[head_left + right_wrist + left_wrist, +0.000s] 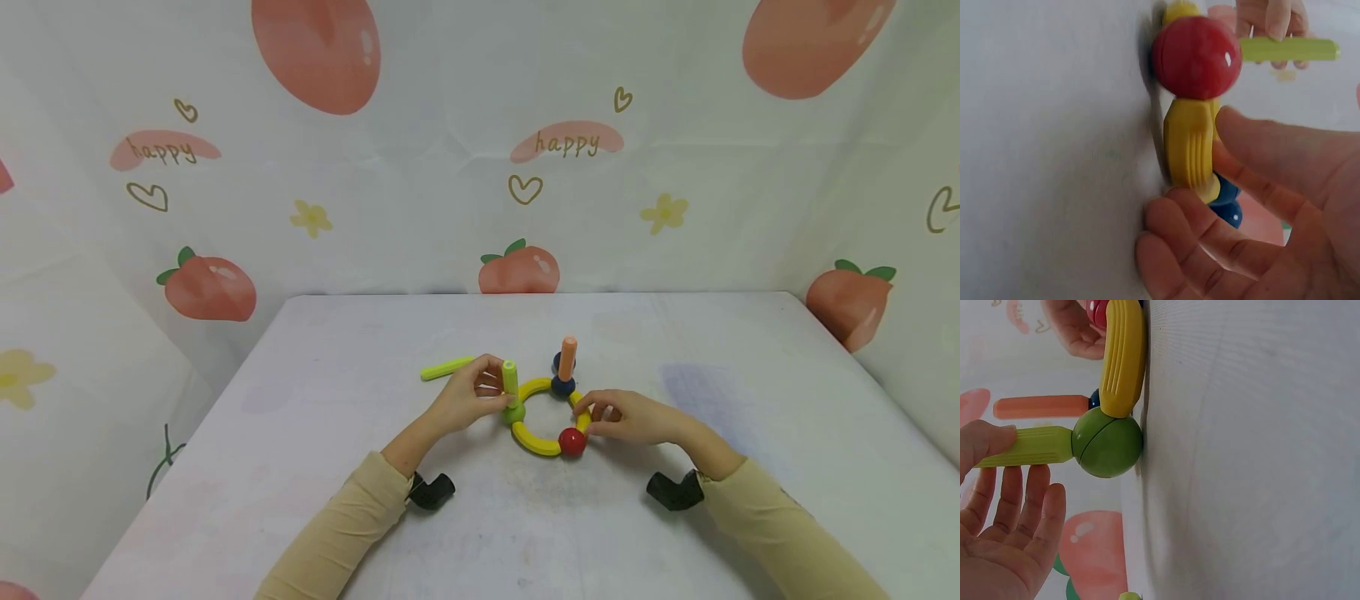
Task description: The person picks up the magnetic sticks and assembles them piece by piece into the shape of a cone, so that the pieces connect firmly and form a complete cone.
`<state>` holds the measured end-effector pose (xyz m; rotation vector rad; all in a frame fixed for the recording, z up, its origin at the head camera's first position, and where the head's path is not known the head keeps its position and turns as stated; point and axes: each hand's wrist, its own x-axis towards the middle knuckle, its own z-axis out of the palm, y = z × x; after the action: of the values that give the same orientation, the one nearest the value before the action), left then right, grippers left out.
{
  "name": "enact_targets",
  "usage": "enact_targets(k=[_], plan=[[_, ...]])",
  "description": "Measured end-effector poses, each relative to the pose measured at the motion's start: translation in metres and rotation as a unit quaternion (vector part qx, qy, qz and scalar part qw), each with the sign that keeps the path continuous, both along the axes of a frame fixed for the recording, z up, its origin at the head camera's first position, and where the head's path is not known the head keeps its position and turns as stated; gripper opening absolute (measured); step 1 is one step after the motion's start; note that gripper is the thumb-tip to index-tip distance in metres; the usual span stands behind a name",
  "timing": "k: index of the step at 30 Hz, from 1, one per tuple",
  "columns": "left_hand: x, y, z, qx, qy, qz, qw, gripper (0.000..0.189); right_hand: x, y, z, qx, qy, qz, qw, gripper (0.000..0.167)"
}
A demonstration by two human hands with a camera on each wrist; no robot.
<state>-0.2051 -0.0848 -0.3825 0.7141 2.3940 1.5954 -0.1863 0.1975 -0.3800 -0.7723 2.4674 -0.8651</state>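
Note:
My left hand [468, 396] pinches a light green rod [1041, 445] between thumb and fingers. The rod stands upright on a green ball [1109, 442]. That ball is part of a ring made of yellow curved rods [534, 442], with a red ball [572, 442] at the near right and a dark blue ball [562, 387] at the back. My right hand [633, 416] holds the yellow curved rod [1190, 144] beside the red ball, thumb on one side and fingers on the other. An orange rod [568, 358] rises from the dark blue ball.
Another light green rod [447, 368] lies on the white table [360, 533], behind my left hand. A second dark blue ball [557, 362] sits just behind the orange rod. Black wrist-worn pieces [432, 492] jut out by both sleeves. A fruit-printed cloth [420, 167] hangs behind the table.

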Motion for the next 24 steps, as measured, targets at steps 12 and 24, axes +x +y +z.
enact_targets(k=[12, 24], plan=[[-0.002, 0.0, -0.001, -0.005, 0.001, 0.001, 1.0, 0.032, -0.011, 0.004, -0.004, -0.012, 0.035, 0.01, 0.9993, 0.039], [0.0, -0.002, 0.001, -0.004, 0.011, 0.001, 0.9999, 0.031, -0.013, 0.005, -0.004, -0.008, 0.031, 0.021, 0.9993, 0.04]])
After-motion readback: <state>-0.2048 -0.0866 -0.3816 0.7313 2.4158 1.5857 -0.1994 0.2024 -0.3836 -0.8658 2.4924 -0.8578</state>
